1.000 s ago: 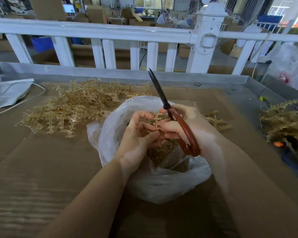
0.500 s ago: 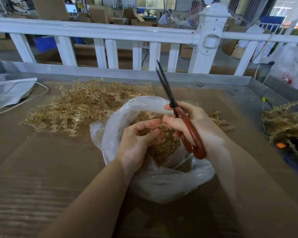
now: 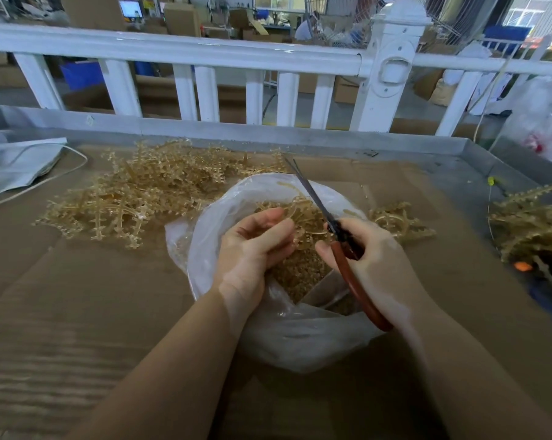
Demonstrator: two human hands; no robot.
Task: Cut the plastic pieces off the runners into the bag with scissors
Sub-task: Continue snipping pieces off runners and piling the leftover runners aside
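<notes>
Over the bag (image 3: 278,338), left hand (image 3: 252,252) pinches a runner (image 3: 303,217); right hand (image 3: 373,262) grips scissors (image 3: 347,258), blades narrowly parted toward 11 o'clock.

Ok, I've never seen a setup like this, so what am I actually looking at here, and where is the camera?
There is no machine: a person works with bare hands, and the one camera sits on their head, looking forward and down. The right hand grips red-handled scissors, blades pointing up and away. The left hand holds a golden plastic runner over an open clear bag, which holds cut pieces. All this rests on brown cardboard. A heap of uncut runners lies behind the bag to the left, with more at the far right. A white fence stands beyond.
</notes>
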